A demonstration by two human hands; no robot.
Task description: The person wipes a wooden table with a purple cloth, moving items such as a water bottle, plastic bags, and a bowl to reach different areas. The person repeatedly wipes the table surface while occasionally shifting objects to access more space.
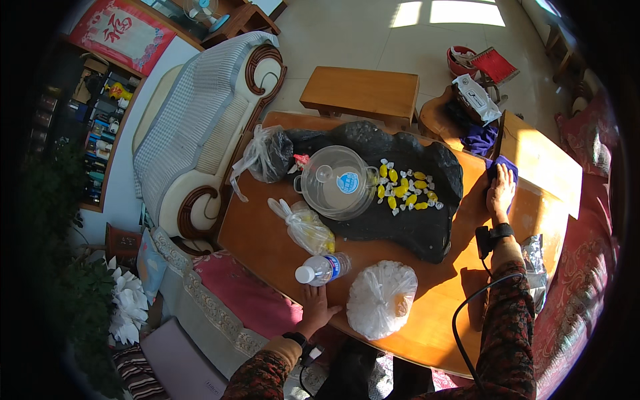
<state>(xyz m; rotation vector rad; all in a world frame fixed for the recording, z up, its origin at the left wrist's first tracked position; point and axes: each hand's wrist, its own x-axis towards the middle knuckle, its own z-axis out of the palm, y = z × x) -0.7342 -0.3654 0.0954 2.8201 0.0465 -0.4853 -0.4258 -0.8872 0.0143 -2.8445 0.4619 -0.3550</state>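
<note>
My right hand [501, 192] lies flat on a folded purple cloth [511, 170] at the right side of the wooden table [400, 250]. At the near left edge, my left hand [316, 308] rests with its fingers apart, just below a clear plastic bottle [327, 269] with a white cap. Right of that hand sits a knotted clear bag of white pieces [382, 300]. A knotted bag with yellow contents [307, 230] lies behind the bottle. On a black slab [395, 235] stand a lidded clear pot [330, 195] and, beside it, several yellow wrapped candies [401, 191].
A tied clear bag with dark contents [270, 155] sits at the far left table corner. Beyond the table are a wooden bench [361, 92], a pack of wipes [476, 98] and a red bin [460, 60]. A sofa [200, 120] stands left; a silvery packet [535, 270] lies right.
</note>
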